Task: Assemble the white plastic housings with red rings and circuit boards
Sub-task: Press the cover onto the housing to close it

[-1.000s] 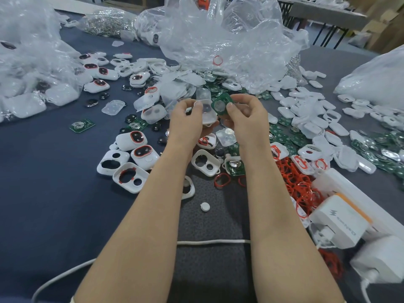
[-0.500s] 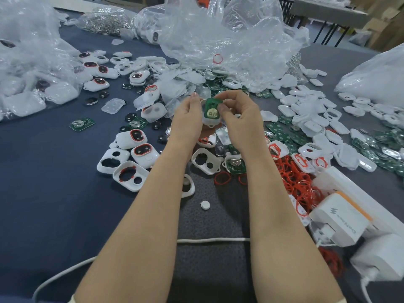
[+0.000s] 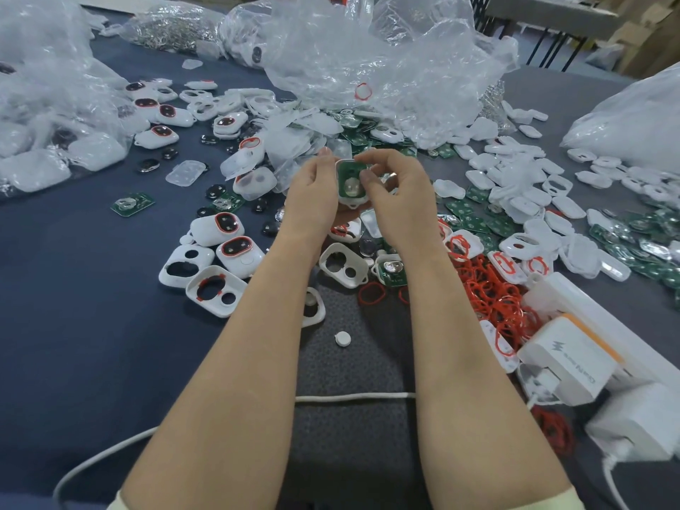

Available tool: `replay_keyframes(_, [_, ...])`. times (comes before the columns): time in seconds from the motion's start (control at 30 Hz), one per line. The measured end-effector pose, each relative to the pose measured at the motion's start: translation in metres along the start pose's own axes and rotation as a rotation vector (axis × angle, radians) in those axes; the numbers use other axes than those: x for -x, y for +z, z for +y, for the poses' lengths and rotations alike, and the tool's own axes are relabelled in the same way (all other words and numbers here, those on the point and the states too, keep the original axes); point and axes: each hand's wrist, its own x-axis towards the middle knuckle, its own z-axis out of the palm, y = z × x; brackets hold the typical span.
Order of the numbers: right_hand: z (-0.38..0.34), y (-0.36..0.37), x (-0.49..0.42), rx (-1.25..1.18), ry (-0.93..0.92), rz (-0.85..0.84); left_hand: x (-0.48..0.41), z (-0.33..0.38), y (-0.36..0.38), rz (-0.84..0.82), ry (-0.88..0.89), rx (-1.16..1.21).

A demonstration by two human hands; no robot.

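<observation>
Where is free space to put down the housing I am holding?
Free: the blue cloth left of the left forearm, bordered by the lone circuit board and the open housings; and the grey mat between the forearms, near the white cable. Crowded: the far side and the right, among red rings.

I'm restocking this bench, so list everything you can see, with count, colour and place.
held housing: one, white, between both hands
held board: one, green, seated in held housing
loose housings: many, white, scattered across table
red rings: pile, red, right of the arms
loose boards: many, green, mostly right
plastic bags: several, clear, far side
chargers: two, white, near right
cable: one, white, beneath forearms
table: one, dark blue
left hand: grips held housing
right hand: thumb on held board
</observation>
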Motion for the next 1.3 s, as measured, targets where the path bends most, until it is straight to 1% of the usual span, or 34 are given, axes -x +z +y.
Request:
replay_keyframes(0.3, [-0.003, -0.001, 0.002, -0.056, 0.04, 0.004, 0.002, -0.001, -0.002, -0.078, 0.002, -0.005])
replay_keyframes(0.47, [-0.002, 0.0, 0.0, -0.186, 0.148, 0.001, 0.002, -0.003, -0.004, -0.122, 0.018, -0.032])
replay_keyframes(0.57, [-0.003, 0.002, 0.0, -0.247, 0.187, -0.014, 0.002, -0.004, -0.005, -0.116, 0.04, -0.059])
replay_keyframes(0.7, [-0.002, 0.007, 0.001, -0.231, 0.207, -0.016, 0.003, -0.006, -0.002, -0.095, 0.067, -0.123])
replay_keyframes(0.8, [-0.003, 0.007, 0.001, -0.244, 0.221, 0.007, 0.002, -0.008, -0.002, -0.1, 0.084, -0.093])
replay_keyframes(0.97, [-0.002, 0.006, 0.001, -0.28, 0.243, 0.036, 0.001, -0.01, -0.003, -0.173, 0.089, -0.023])
replay_keyframes(1.1, [-0.004, 0.007, 0.002, -0.277, 0.24, 0.015, 0.0, -0.01, -0.003, -0.114, 0.104, -0.07])
replay_keyframes(1.17, [-0.003, 0.003, 0.0, -0.208, 0.222, 0.065, 0.0, -0.009, -0.003, -0.064, 0.108, -0.062])
replay_keyframes(1.23, [0.001, -0.007, -0.003, -0.132, 0.222, 0.196, -0.001, -0.008, -0.004, -0.008, 0.104, 0.019])
replay_keyframes(1.3, [0.008, -0.02, -0.005, -0.052, 0.277, 0.349, -0.003, -0.006, -0.006, 0.044, 0.087, 0.135])
